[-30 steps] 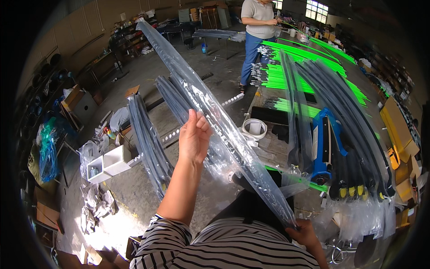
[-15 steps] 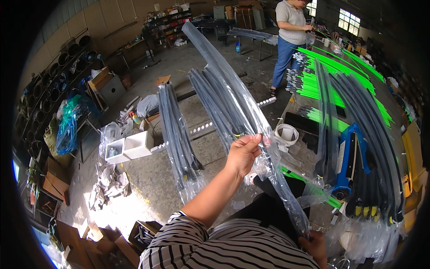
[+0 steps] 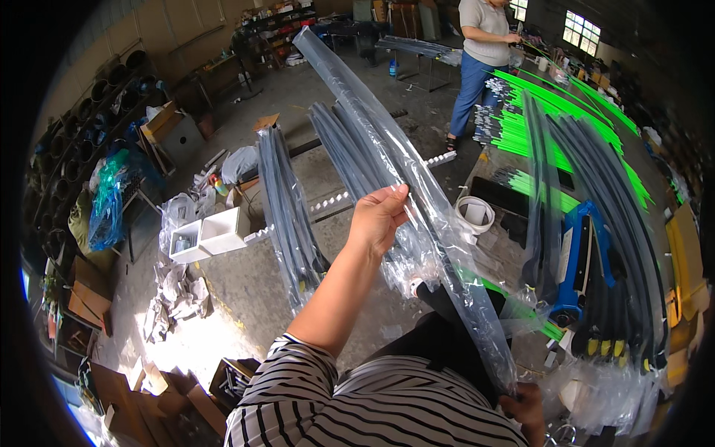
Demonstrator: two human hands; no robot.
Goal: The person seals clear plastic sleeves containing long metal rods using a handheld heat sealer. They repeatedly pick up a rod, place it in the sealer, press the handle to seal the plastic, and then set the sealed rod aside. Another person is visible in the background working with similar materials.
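A long clear plastic sleeve slants across the middle, from the far left down toward me on the right. Partway along it, my left hand pinches the plastic edge between thumb and fingers. My right hand is closed round its near end at the lower right, the fingers partly hidden. Glare obscures whether anything lies inside. Beyond my left hand, a bundle of dark strips in clear plastic rests across a rack. Another wrapped bundle lies to its left.
On the right bench are bright green rods, more wrapped dark strips, a blue tool and a white round container. White bins stand left. A co-worker stands at the far right. Cardboard boxes lie lower left.
My left hand has moved up and to the left along with the sleeve's edge. The sleeve's near part looks wider and flatter. My right hand stays at the near end.
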